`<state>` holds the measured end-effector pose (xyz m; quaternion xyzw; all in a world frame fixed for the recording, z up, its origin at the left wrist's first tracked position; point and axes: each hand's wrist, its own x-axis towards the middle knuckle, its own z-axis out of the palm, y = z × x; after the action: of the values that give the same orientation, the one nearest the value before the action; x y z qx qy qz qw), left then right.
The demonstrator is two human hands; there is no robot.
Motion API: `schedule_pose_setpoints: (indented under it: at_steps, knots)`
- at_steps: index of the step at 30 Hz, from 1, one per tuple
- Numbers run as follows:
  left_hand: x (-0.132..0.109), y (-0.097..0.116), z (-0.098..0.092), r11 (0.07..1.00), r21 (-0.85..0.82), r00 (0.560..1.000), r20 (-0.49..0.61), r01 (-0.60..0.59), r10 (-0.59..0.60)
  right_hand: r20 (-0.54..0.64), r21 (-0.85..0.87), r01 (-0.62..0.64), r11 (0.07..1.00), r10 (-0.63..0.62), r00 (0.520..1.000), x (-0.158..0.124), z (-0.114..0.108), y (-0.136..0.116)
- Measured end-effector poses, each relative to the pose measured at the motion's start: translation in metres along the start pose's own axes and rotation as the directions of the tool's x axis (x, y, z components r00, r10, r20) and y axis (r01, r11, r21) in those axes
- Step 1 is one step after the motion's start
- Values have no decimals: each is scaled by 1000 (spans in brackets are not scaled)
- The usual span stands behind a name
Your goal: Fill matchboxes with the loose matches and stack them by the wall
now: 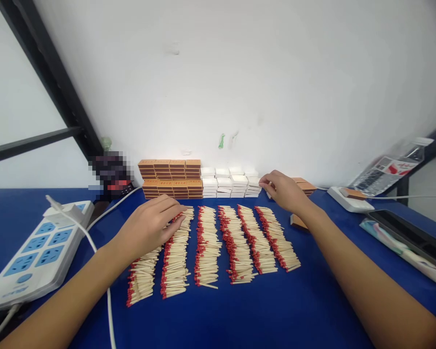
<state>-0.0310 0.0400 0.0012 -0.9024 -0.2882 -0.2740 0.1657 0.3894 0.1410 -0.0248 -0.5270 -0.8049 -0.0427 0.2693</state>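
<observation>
Several slanting rows of red-tipped matches point(208, 247) lie side by side on the blue table. Above the two leftmost rows is my left hand point(150, 225), its fingers stretched to the right, thumb and forefinger slightly apart near the top of the second row. It covers part of those rows. My right hand point(281, 189) reaches to the right end of the stacked white matchbox trays point(230, 183), finger and thumb pinching at the edge of a tray there. Left of the trays stand stacked brown matchboxes point(171, 180), against the wall.
A white power strip point(36, 254) with a plugged-in cable lies at left. More brown matchbox covers point(303, 185) sit behind my right hand, and one cover point(298, 222) lies beside my wrist. At right are a white adapter point(349, 201), a plastic bottle point(396, 165) and a black tray point(410, 237).
</observation>
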Motion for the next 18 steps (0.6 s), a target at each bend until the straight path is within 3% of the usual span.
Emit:
schedule_pose_setpoints:
  at_steps: [7, 18]
  knots:
    - [1, 1, 0, 1000, 10, 1000, 8, 2, -2, -21, 66, -13, 998, 15, 1000, -1, 0, -3]
    - [1, 2, 0, 1000, 15, 1000, 10, 8, -9, -89, 44, 35, 998, -31, 996, -1, 19, -17]
